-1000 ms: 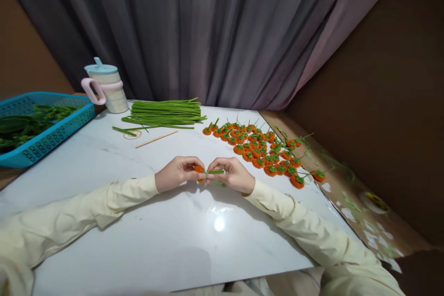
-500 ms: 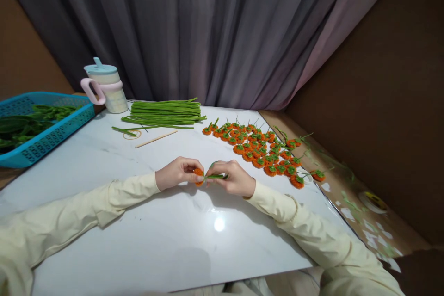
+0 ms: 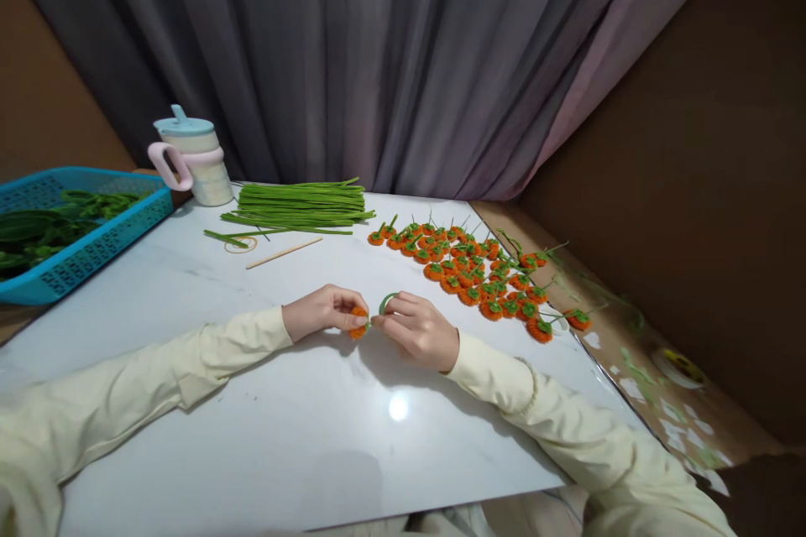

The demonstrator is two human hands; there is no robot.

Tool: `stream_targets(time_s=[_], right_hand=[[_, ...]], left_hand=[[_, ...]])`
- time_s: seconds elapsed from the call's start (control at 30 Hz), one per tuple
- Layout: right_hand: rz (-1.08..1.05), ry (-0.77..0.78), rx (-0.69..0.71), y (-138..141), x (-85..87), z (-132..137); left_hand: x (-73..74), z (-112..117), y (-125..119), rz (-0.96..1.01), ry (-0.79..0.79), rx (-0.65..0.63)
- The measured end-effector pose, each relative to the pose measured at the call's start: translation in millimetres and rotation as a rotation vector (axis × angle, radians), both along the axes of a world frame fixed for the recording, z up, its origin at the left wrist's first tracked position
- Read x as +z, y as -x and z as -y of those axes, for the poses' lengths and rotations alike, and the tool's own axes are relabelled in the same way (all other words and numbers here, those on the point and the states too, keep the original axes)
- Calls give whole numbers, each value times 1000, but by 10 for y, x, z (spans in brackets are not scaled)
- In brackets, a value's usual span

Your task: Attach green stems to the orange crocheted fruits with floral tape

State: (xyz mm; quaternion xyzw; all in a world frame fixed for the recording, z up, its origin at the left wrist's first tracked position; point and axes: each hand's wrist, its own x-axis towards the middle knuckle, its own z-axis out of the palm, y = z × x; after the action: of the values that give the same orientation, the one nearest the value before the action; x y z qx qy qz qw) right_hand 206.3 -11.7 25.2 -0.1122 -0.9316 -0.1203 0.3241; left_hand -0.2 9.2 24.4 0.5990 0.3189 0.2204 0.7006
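My left hand (image 3: pixel 321 312) pinches a small orange fuzzy pumpkin-like piece (image 3: pixel 358 322) just above the white table (image 3: pixel 264 428). My right hand (image 3: pixel 416 329) is closed on a green pipe-cleaner stem (image 3: pixel 385 301) that curls up in a loop from the orange piece. The two hands meet at the middle of the table, fingertips almost touching. Both arms wear pale cream sleeves.
Several finished orange pieces with green tops (image 3: pixel 473 273) lie at the right. A bundle of green pipe cleaners (image 3: pixel 299 205), a wooden stick (image 3: pixel 283 252) and a rubber band (image 3: pixel 240 244) lie at the back. A mug (image 3: pixel 192 155) and a blue basket (image 3: pixel 75 226) stand left.
The green stem lay straight across my right fingers; now it is bent into a loop above them. My right hand has turned slightly. The left hand stayed put.
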Motion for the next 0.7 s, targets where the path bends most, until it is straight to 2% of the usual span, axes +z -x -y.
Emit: stream_targets(time_s=[0.27, 0.43, 0.6, 0.7], right_hand=[[68, -351, 5, 0, 54, 16], [118, -454, 19, -19, 85, 29], [132, -419, 52, -23, 60, 13], [89, -237, 54, -12, 11, 0]], left_hand=[[27, 19, -3, 79, 247, -26], [63, 4, 3, 42, 354, -64], [44, -4, -11, 42, 491, -45], [52, -17, -10, -11, 543, -17]])
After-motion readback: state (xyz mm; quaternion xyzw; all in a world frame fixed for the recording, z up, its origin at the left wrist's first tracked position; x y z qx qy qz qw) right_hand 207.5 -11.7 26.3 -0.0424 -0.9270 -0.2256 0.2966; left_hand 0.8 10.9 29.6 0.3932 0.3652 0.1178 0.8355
